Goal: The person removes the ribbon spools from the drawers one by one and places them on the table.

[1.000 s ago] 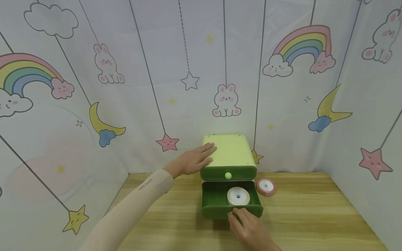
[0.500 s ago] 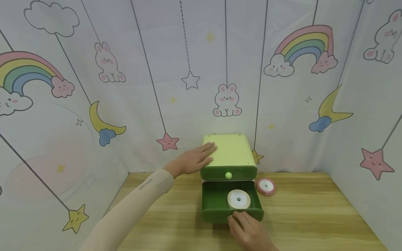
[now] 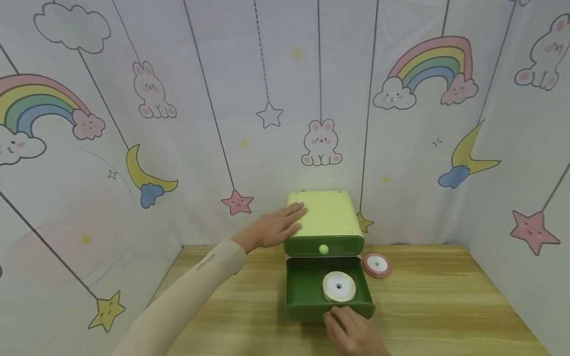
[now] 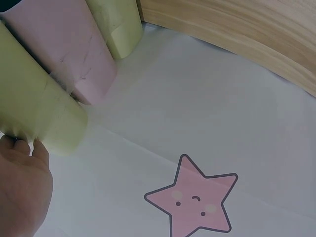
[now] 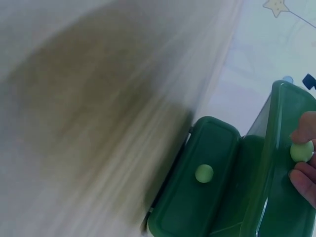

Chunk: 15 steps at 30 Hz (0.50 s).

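A small drawer cabinet with a light green top [image 3: 327,210] stands on the table. My left hand [image 3: 273,227] lies on that top at its left side, fingers extended. In the right wrist view, my right hand [image 5: 307,168] pinches the pale green knob [image 5: 301,152] of the drawer that is pulled out. Inside this dark green drawer [image 3: 303,287] lies a white spool of cream ribbon [image 3: 339,287], near the front right. Above it the upper drawer [image 3: 307,245] is closed. Another closed drawer front [image 5: 197,197] shows below in the right wrist view.
A spool of pink ribbon [image 3: 377,265] lies on the wooden table [image 3: 436,296], just right of the cabinet. Behind and at both sides hangs a pale cloth [image 3: 213,99] printed with rabbits, stars and rainbows.
My right hand has drawn the drawer a little farther out toward me, and the cream ribbon spool has come along inside it. My left hand stays in place on the cabinet top.
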Each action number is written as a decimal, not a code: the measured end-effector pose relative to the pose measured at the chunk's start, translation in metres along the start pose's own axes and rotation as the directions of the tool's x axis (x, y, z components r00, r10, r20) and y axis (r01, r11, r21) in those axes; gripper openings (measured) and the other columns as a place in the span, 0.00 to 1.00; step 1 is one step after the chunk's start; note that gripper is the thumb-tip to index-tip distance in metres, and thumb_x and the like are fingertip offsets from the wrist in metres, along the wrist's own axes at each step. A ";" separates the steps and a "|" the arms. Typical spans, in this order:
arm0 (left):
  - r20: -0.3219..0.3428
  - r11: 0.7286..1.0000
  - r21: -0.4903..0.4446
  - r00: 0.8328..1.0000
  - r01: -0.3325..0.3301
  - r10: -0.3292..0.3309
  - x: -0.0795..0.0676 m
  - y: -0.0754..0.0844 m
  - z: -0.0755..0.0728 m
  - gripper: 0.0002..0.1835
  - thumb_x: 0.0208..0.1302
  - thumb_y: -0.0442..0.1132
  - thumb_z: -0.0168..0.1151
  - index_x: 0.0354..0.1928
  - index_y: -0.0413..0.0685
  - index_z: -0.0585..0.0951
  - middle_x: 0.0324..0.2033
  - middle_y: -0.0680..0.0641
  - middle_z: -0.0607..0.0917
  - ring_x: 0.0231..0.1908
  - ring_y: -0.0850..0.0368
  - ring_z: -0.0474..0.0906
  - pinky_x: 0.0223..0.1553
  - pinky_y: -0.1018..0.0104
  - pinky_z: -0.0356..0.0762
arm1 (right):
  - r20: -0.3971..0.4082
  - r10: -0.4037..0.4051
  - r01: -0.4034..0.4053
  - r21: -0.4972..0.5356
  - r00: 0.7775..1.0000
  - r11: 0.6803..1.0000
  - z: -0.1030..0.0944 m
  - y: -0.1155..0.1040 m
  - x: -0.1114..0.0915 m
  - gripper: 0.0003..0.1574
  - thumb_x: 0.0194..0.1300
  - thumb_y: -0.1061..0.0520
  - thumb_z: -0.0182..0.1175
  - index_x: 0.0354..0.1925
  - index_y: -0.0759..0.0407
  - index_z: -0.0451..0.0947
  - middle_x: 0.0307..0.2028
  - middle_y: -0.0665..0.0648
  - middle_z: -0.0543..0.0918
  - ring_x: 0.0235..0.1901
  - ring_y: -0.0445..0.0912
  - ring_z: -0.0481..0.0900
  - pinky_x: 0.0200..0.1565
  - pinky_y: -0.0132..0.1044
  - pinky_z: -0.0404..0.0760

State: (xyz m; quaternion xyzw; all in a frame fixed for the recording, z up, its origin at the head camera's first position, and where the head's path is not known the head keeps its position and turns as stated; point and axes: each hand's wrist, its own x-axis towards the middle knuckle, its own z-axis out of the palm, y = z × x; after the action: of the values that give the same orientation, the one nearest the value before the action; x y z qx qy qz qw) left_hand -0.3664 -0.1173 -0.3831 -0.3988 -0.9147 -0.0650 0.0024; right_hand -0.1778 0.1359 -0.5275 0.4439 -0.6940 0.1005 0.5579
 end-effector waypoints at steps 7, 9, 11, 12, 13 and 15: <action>-0.008 1.000 0.001 1.000 -0.004 0.004 0.000 -0.001 0.001 0.35 0.83 0.66 0.28 0.86 0.67 0.45 0.86 0.58 0.44 0.86 0.58 0.41 0.83 0.49 0.56 | 0.009 0.015 -0.015 0.006 1.000 1.000 0.001 -0.004 -0.005 0.19 0.78 0.59 0.52 0.34 0.64 0.86 0.31 0.58 0.84 0.26 0.43 0.78 0.27 0.28 0.79; -0.011 1.000 0.006 1.000 -0.004 0.004 0.000 -0.001 0.001 0.35 0.84 0.66 0.28 0.86 0.67 0.45 0.86 0.57 0.45 0.86 0.57 0.41 0.83 0.49 0.56 | 0.009 0.014 -0.014 0.006 1.000 1.000 0.001 -0.005 -0.005 0.19 0.79 0.60 0.52 0.34 0.64 0.86 0.31 0.58 0.84 0.26 0.43 0.78 0.27 0.28 0.79; -0.015 1.000 0.003 1.000 -0.007 0.007 0.000 0.000 0.001 0.35 0.84 0.66 0.28 0.86 0.66 0.46 0.86 0.57 0.45 0.86 0.57 0.42 0.83 0.49 0.56 | 0.006 0.007 -0.007 0.006 1.000 1.000 0.001 -0.005 -0.004 0.20 0.79 0.60 0.52 0.34 0.64 0.86 0.30 0.58 0.84 0.26 0.43 0.78 0.27 0.28 0.79; -0.016 1.000 0.002 1.000 -0.008 0.008 0.000 0.000 0.001 0.35 0.84 0.66 0.28 0.86 0.66 0.46 0.86 0.57 0.46 0.86 0.57 0.42 0.83 0.49 0.56 | 0.004 0.003 -0.003 0.007 1.000 1.000 0.000 -0.005 -0.003 0.20 0.79 0.60 0.52 0.33 0.64 0.86 0.30 0.58 0.84 0.26 0.43 0.78 0.27 0.28 0.79; -0.016 1.000 0.002 1.000 -0.010 0.010 0.000 0.000 0.000 0.35 0.84 0.65 0.29 0.86 0.66 0.46 0.86 0.56 0.46 0.86 0.56 0.42 0.83 0.49 0.56 | 0.003 -0.002 0.002 0.006 1.000 1.000 0.000 -0.005 -0.003 0.20 0.79 0.60 0.52 0.33 0.64 0.86 0.30 0.58 0.84 0.26 0.43 0.78 0.27 0.28 0.79; -0.014 1.000 0.002 1.000 -0.011 0.011 0.000 0.000 0.000 0.35 0.84 0.65 0.29 0.86 0.65 0.46 0.86 0.56 0.46 0.86 0.56 0.42 0.83 0.49 0.56 | -0.002 -0.013 0.013 0.005 1.000 1.000 -0.001 -0.005 -0.001 0.20 0.79 0.61 0.51 0.33 0.65 0.86 0.30 0.58 0.84 0.26 0.43 0.79 0.27 0.28 0.80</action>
State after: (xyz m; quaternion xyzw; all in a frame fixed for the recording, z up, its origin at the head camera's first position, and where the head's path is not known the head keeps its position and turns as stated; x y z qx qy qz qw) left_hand -0.3661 -0.1177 -0.3831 -0.4033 -0.9126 -0.0669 0.0096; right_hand -0.1734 0.1337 -0.5299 0.4495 -0.6903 0.0991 0.5582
